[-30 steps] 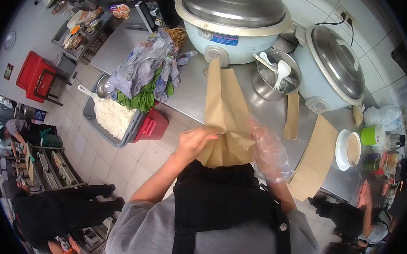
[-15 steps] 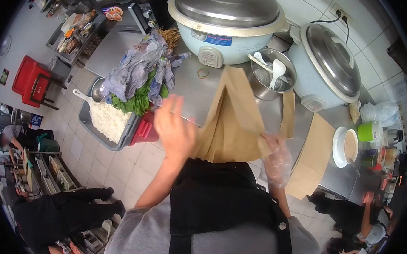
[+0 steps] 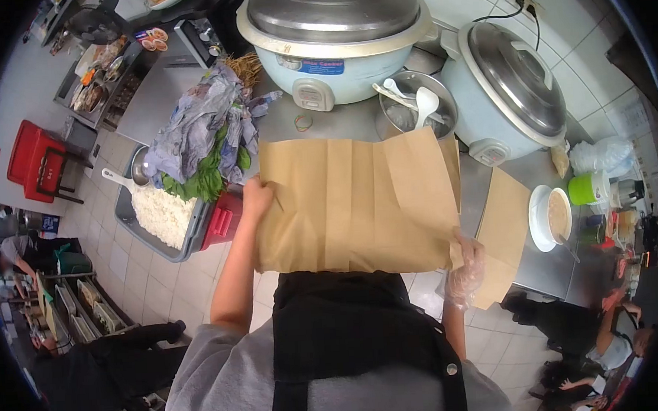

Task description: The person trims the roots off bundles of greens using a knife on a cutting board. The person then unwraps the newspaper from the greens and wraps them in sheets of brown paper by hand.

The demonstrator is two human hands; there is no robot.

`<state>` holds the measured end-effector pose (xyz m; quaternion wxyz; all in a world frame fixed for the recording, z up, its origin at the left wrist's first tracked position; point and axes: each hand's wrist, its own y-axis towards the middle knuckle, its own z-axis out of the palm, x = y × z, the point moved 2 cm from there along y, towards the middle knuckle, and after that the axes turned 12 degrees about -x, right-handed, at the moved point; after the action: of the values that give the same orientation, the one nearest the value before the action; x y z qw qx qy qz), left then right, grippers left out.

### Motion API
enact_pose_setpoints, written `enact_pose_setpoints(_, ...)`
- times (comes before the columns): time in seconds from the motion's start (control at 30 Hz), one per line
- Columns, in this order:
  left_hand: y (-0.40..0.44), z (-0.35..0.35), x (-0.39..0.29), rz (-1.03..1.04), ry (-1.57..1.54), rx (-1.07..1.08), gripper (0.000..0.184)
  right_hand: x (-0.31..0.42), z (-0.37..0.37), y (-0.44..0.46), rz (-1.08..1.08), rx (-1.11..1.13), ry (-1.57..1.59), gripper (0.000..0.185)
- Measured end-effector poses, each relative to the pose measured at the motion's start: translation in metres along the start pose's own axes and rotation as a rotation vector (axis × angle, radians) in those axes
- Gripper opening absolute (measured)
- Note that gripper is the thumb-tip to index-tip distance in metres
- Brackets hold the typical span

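Observation:
A creased sheet of brown paper point(image 3: 355, 204) is spread between my hands, just in front of my black apron. My bare left hand point(image 3: 258, 199) is closed on its left edge, with the fingers partly hidden by the fold. At its lower right corner, my right hand point(image 3: 466, 269), in a clear plastic glove, pinches the paper. Another piece of brown paper point(image 3: 504, 233) lies by the counter edge, near my right hand. Beyond the sheet stands a metal pot point(image 3: 443, 117) with white spoons in it, partly covered by the paper.
Two rice cookers point(image 3: 337, 71) point(image 3: 502, 100) stand at the back. Left are leafy greens in purplish paper point(image 3: 198, 130) and a grey tub point(image 3: 175, 247) of rice. A white bowl point(image 3: 559, 216) sits on the right. Other people work at both sides.
My left hand, open and apart from the paper before, now grips its left edge. The paper has gone from folded and peaked to spread wide. The view has shifted slightly.

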<state>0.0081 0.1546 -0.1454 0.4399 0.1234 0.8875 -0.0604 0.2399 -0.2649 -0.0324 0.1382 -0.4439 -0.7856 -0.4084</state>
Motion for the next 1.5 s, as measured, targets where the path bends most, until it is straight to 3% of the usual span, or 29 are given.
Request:
enact_pose_setpoints(0.03, 0.0, 0.0, 0.005, -0.098, -0.21, 0.055, 0.029, 0.007, -0.005, 0.002, -0.004, 0.007, 0.006, 0.034)
enact_pose_setpoints(0.1, -0.006, 0.019, 0.003, -0.064, -0.184, 0.113, 0.027, 0.029, -0.005, 0.003, -0.297, 0.059, -0.043, 0.031)
enact_pose_setpoints(0.13, -0.005, 0.039, 0.016, -0.137, -0.299, 0.218, 0.028, 0.037, 0.004, 0.001, -0.312, 0.067, -0.024, 0.031)
enact_pose_setpoints(0.17, -0.025, 0.027, -0.033, -0.225, -0.343, 0.277, 0.034, 0.046, 0.02, -0.002, -0.3, 0.214, 0.023, 0.039)
enact_pose_setpoints(0.2, -0.026, 0.043, -0.029, -0.206, -0.325, 0.316, 0.041, 0.058, 0.037, -0.005, -0.302, 0.369, 0.077, 0.047)
enact_pose_setpoints(0.23, -0.032, 0.065, -0.022, -0.205, -0.327, 0.184, 0.045, 0.077, 0.05, -0.004, -0.347, 0.395, 0.127, 0.047)
enact_pose_setpoints(0.27, -0.034, 0.063, -0.046, -0.307, -0.404, 0.334, 0.05, 0.103, 0.061, -0.003, -0.573, 0.441, 0.103, 0.052)
enact_pose_setpoints(0.3, -0.027, 0.104, -0.011, -0.411, -0.569, 0.417, 0.048, 0.125, 0.074, -0.005, -0.812, 0.469, 0.089, 0.057)
enact_pose_setpoints(0.33, -0.028, 0.104, -0.012, -0.196, -0.77, 0.522, 0.059, 0.124, 0.099, -0.015, -0.819, 0.537, 0.147, 0.067)
enact_pose_setpoints(0.37, -0.022, 0.118, -0.003, -0.203, -0.775, 0.42, 0.059, 0.139, 0.112, -0.016, -0.888, 0.557, 0.218, 0.067)
enact_pose_setpoints(0.43, -0.014, 0.127, 0.014, 1.004, -0.45, 0.0, 0.065, 0.161, 0.131, -0.023, -0.864, 0.788, -0.114, 0.079)
enact_pose_setpoints(0.47, -0.017, 0.097, 0.005, 0.98, -0.413, -0.054, 0.065, 0.162, 0.14, -0.028, -0.918, 0.805, -0.075, 0.079)
enact_pose_setpoints(0.53, -0.035, 0.051, -0.035, -0.644, -1.081, 0.469, 0.065, 0.146, 0.161, -0.032, -0.828, 0.854, -0.299, 0.093)
enact_pose_setpoints(0.67, -0.041, 0.018, 0.007, -0.665, -1.03, 0.411, 0.064, 0.14, 0.181, -0.019, -0.812, 0.889, -0.53, 0.101)
enact_pose_setpoints(0.73, -0.06, -0.014, 0.01, -0.417, -0.651, 0.277, 0.057, 0.142, 0.174, -0.006, -0.63, 0.99, -0.438, 0.111)
enact_pose_setpoints(0.87, -0.09, -0.044, 0.05, -0.353, -0.58, 0.116, 0.04, 0.107, 0.187, 0.012, -0.656, 1.151, -0.479, 0.115)
enact_pose_setpoints(0.93, -0.096, -0.066, 0.062, -0.349, -0.621, 0.07, 0.036, 0.126, 0.185, 0.017, -0.717, 1.277, -0.456, 0.119)
enact_pose_setpoints(0.97, -0.096, -0.084, 0.058, -0.341, -0.61, 0.043, 0.035, 0.129, 0.179, 0.021, -0.663, 1.262, -0.475, 0.119)
enact_pose_setpoints(1.03, -0.086, -0.118, 0.043, -0.291, -0.675, -0.038, 0.031, 0.142, 0.166, 0.024, -0.773, 1.295, -0.318, 0.123)
enact_pose_setpoints(1.17, -0.032, -0.188, 0.013, -0.167, -0.712, -0.144, 0.03, 0.11, 0.175, 0.02, -0.738, 1.289, -0.159, 0.131)
enact_pose_setpoints(1.3, 0.055, -0.25, -0.027, 0.167, -0.523, -0.282, 0.027, 0.117, 0.173, 0.027, -0.576, 1.239, -0.374, 0.138)
enact_pose_setpoints(1.4, 0.135, -0.259, -0.039, 0.293, -0.434, -0.268, 0.035, 0.102, 0.172, 0.027, -0.521, 1.146, -0.446, 0.137)
enact_pose_setpoints(1.47, 0.193, -0.247, -0.035, 0.364, -0.224, -0.232, 0.055, 0.117, 0.155, 0.038, -0.055, 1.065, -0.28, 0.114)
enact_pose_setpoints(1.5, 0.226, -0.237, -0.029, 0.382, -0.225, -0.211, 0.055, 0.13, 0.147, 0.043, 0.173, 1.008, -0.189, 0.103)
